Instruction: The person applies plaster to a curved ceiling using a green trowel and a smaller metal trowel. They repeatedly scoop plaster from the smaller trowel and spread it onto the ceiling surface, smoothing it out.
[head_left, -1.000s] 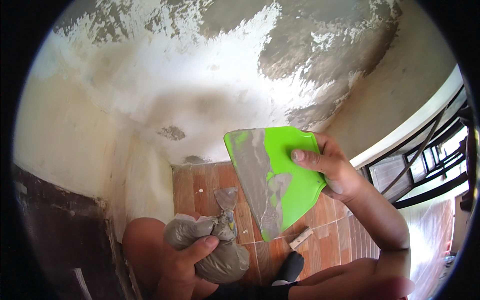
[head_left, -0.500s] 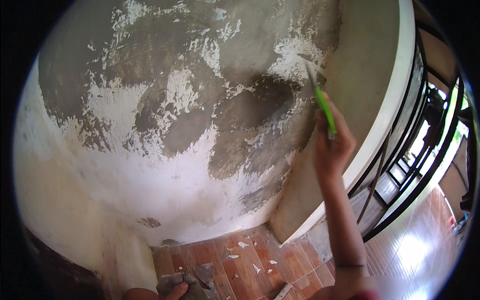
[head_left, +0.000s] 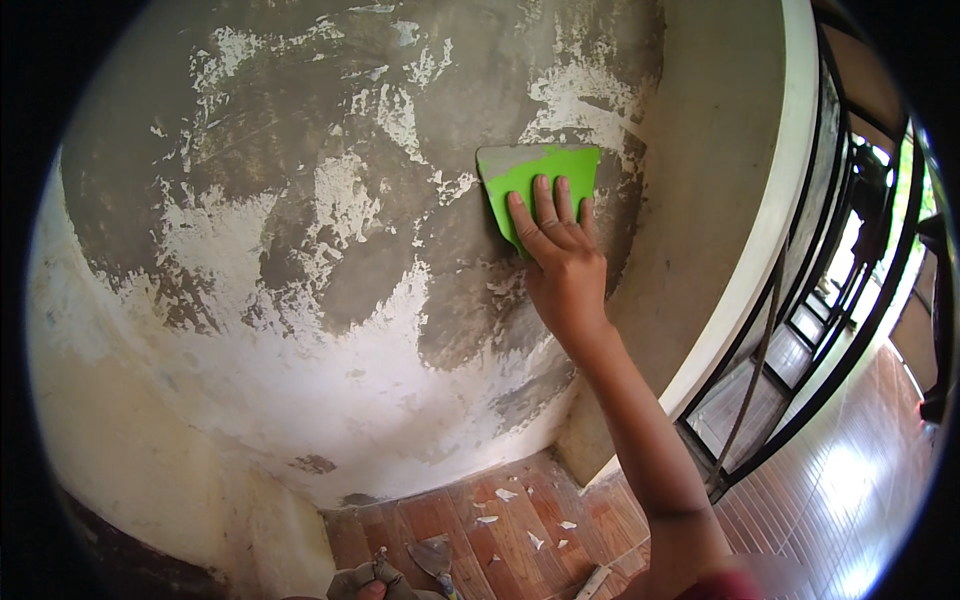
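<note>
My right hand [head_left: 566, 265] grips a green spreader [head_left: 540, 175], fingers laid along its broad face. Grey paste coats the spreader's upper edge, which lies close against the patchy wall [head_left: 380, 255]. Grey filler covers much of that wall, with white flaked areas showing through. At the bottom edge, my left hand [head_left: 372, 590] is mostly cut off; its thumb presses on a grey, lumpy, paste-like mass [head_left: 352, 580] whose kind I cannot tell. Beside it is a putty knife [head_left: 432, 555] with a grey-smeared metal blade; whether it is held or lies on the floor is unclear.
White flakes [head_left: 535, 540] lie scattered over the brown tiled floor [head_left: 480, 555]. A small pale stick [head_left: 593, 582] rests near my right arm. On the right a wall edge [head_left: 745, 270] juts out, with a dark metal frame [head_left: 800, 330] and a hanging rope [head_left: 755, 400] beyond it.
My right hand has moved left and turned the spreader from edge-on to broad face toward me. The putty knife and left hand appear slightly shifted in view.
</note>
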